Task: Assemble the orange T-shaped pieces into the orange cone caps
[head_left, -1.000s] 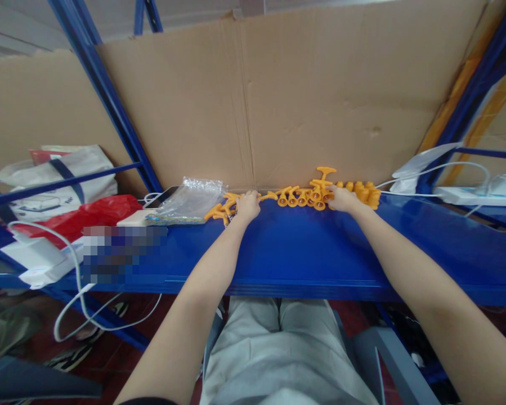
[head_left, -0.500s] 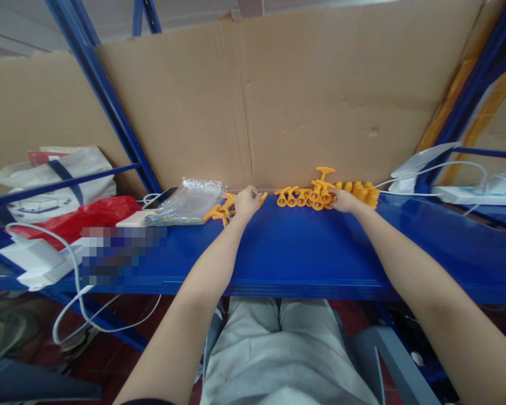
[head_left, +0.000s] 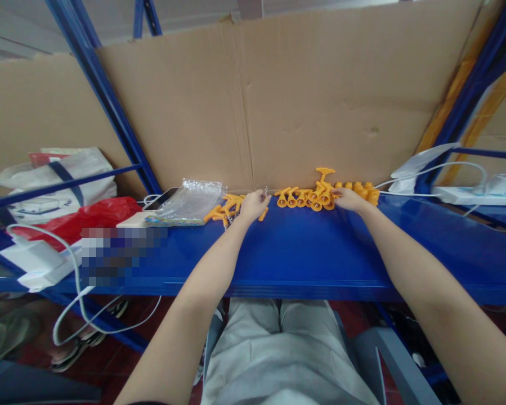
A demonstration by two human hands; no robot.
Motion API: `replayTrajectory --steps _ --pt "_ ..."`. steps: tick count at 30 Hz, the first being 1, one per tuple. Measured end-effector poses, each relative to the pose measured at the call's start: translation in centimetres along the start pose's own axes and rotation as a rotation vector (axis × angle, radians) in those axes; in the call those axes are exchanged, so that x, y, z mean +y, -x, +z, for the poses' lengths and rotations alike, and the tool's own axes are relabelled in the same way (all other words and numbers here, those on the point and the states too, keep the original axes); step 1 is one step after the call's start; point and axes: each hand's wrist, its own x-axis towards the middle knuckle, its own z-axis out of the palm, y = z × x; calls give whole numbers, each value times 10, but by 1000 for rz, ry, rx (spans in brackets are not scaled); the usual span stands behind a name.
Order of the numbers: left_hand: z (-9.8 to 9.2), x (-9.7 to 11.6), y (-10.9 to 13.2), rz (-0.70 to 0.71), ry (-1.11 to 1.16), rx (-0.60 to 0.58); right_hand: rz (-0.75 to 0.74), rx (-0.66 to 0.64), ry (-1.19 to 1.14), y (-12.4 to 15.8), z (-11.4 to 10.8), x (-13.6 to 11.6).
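My left hand (head_left: 251, 206) is closed over the blue shelf near the cardboard, with a thin metal chain (head_left: 266, 192) showing at its fingertips. A yellow plastic piece (head_left: 263, 214) sticks out below these fingers; whether they grip it too is unclear. Several yellow pieces (head_left: 219, 214) with bits of chain lie left of that hand. My right hand (head_left: 348, 200) has its fingers curled at the right end of a stack of yellow T-handled plastic pieces with cup-shaped ends (head_left: 316, 206), seemingly gripping one. One piece (head_left: 325, 173) stands upright atop the stack.
More yellow pieces (head_left: 367, 193) stand in rows behind my right hand. Left lie a clear plastic bag (head_left: 193, 199), a red bag (head_left: 109, 215) and a white power strip with cables (head_left: 41, 264). A cardboard sheet (head_left: 312, 101) closes the back, between blue posts (head_left: 117, 118).
My left hand has shifted slightly right and a little down, and the chain now shows at its fingertips. The right hand has barely moved at the stack.
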Motion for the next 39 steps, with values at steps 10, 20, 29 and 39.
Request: replayTrajectory --steps 10,20,29,39 --pt "4 -6 3 55 -86 -416 297 144 120 11 -9 38" --pt "5 -5 5 25 -78 -262 328 86 190 9 -6 35" --pt "7 -5 5 42 -65 -227 368 100 132 7 -25 15" --pt "9 -2 4 51 25 -129 169 -142 225 -13 -10 32"
